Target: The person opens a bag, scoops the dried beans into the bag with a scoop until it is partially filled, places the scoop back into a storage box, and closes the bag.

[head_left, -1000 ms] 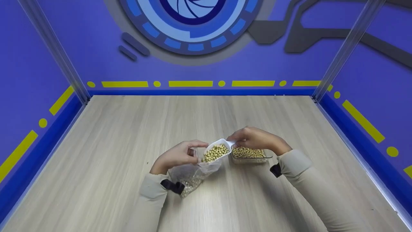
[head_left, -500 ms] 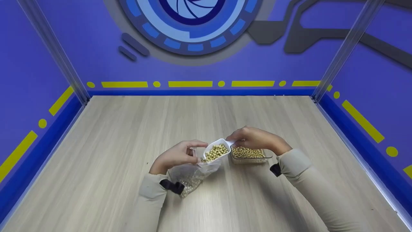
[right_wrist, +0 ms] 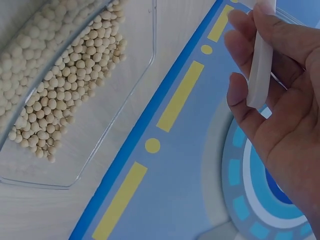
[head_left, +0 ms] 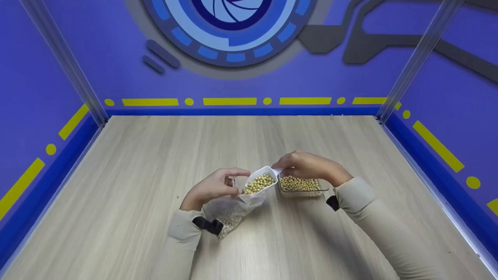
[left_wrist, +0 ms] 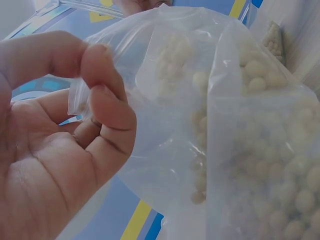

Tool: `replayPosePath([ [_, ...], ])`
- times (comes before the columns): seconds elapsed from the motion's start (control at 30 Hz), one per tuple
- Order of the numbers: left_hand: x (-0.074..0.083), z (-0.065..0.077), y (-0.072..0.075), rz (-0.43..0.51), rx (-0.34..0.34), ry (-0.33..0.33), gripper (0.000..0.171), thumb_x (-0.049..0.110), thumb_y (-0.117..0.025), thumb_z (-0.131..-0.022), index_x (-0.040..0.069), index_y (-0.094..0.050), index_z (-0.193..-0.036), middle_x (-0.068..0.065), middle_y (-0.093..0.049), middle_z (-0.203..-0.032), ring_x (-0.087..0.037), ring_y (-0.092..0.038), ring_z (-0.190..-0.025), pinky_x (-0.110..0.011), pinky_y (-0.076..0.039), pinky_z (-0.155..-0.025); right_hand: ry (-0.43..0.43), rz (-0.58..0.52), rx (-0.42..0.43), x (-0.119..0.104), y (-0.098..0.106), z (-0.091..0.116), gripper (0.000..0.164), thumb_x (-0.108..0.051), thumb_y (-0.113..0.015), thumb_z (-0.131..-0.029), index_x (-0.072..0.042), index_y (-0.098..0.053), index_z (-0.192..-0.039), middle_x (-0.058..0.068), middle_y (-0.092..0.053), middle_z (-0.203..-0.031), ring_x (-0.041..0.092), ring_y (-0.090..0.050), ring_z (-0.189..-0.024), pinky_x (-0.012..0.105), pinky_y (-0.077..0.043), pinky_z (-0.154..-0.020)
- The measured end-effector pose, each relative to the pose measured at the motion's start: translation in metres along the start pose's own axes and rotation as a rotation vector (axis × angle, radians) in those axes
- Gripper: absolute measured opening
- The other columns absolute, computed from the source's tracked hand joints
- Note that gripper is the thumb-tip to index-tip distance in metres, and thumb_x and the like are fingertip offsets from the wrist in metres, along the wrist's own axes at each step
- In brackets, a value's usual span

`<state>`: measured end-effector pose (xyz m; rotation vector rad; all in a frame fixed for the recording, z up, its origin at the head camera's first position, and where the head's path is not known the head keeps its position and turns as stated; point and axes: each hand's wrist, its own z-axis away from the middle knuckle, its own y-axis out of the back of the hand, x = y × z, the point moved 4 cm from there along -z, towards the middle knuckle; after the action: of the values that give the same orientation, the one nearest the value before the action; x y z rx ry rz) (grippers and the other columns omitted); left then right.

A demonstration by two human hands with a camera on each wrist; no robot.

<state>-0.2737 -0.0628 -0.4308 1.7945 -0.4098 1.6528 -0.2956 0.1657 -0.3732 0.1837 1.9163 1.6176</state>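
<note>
My left hand pinches the rim of a clear plastic bag between thumb and fingers. Pale soybeans fill the bag's lower part, which hangs toward me over the table. In my right hand is the handle of a white scoop, gripped by thumb and fingers. The scoop carries a heap of soybeans and lies at the bag's mouth, its front tilted down to the left. Through the bag's film, the left wrist view shows the scoop's beans blurred.
A clear glass container of soybeans stands on the wooden table, below and beside my right hand. Blue panels with yellow marks enclose the table at the back and both sides.
My right hand and the scoop have shifted slightly left and up in the head view. The beans in the scoop have shifted a little. My left hand keeps its hold on the bag.
</note>
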Motion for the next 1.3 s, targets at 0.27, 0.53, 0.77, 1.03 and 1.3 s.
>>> replayPosePath([
  [0.27,0.000,0.000,0.000,0.039,0.003,0.030,0.062,-0.006,-0.055,-0.074,-0.008,-0.048,-0.135,0.008,-0.055,-0.058,-0.005,-0.048,-0.054,-0.022,-0.043,-0.055,0.023,0.016,-0.005,-0.004,0.003,-0.002,0.022,-0.001,-0.065,-0.087,-0.003,-0.072,-0.108,0.008,-0.074,-0.101,0.021,-0.069,-0.093,0.034,-0.056,-0.081],
  [0.53,-0.001,0.000,0.002,0.055,0.024,0.022,0.062,-0.007,-0.054,-0.073,-0.008,-0.049,-0.135,0.008,-0.055,-0.059,-0.006,-0.049,-0.056,-0.021,-0.045,-0.057,0.025,0.029,0.001,-0.005,0.006,-0.004,0.023,-0.002,-0.066,-0.086,-0.004,-0.073,-0.108,0.008,-0.074,-0.102,0.022,-0.069,-0.094,0.034,-0.056,-0.081],
  [0.77,0.002,0.000,0.002,0.056,0.026,-0.001,0.062,-0.008,-0.055,-0.075,-0.009,-0.047,-0.136,0.008,-0.055,-0.061,-0.005,-0.048,-0.055,-0.021,-0.046,-0.057,0.040,0.045,0.009,-0.007,0.011,-0.005,0.026,0.000,-0.067,-0.085,-0.004,-0.073,-0.110,0.009,-0.073,-0.102,0.024,-0.068,-0.093,0.034,-0.056,-0.081],
  [1.03,0.005,0.002,0.003,0.073,0.032,0.010,0.061,-0.008,-0.054,-0.076,-0.007,-0.047,-0.137,0.007,-0.053,-0.061,-0.004,-0.050,-0.057,-0.021,-0.048,-0.059,0.050,0.086,0.011,-0.012,0.017,-0.006,0.025,-0.001,-0.066,-0.086,-0.004,-0.072,-0.110,0.010,-0.073,-0.101,0.024,-0.068,-0.093,0.035,-0.056,-0.079],
  [1.3,0.008,0.006,0.006,0.103,0.041,0.011,0.061,-0.007,-0.056,-0.077,-0.006,-0.047,-0.137,0.007,-0.055,-0.063,-0.004,-0.050,-0.057,-0.020,-0.047,-0.057,0.059,0.091,0.026,-0.015,0.024,-0.006,0.027,0.001,-0.066,-0.085,-0.002,-0.071,-0.111,0.012,-0.073,-0.099,0.025,-0.068,-0.092,0.034,-0.056,-0.078],
])
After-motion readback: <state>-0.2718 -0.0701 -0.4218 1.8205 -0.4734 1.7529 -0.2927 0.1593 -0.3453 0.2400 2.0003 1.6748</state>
